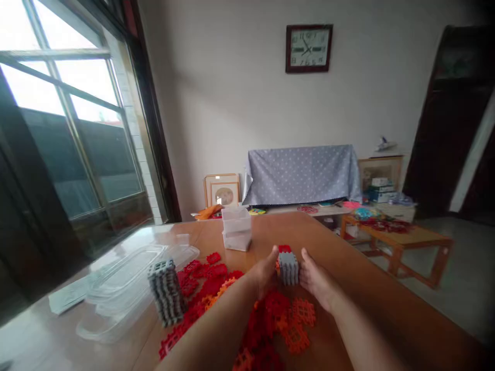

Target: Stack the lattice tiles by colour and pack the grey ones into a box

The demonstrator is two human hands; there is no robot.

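A short stack of grey notched plastic tiles (289, 269) stands on the wooden table between my two hands. My left hand (265, 274) is at its left side, thumb raised and fingers extended. On the right, my right hand (315, 281) is held palm inward with its thumb up, very close to the stack; whether it touches is unclear. Just behind the stack shows a red tile (284, 248). Loose red tiles (276, 304) and orange tiles (296, 335) are spread beneath and between my forearms. A taller grey tile stack (167, 292) stands at the left.
Clear plastic lids and trays (124, 278) lie at the table's left beside the tall stack. Translucent stacked tubs (236, 229) stand near the far edge of the table (278, 224). Beyond to the right is a low wooden table (402, 237) bearing red pieces.
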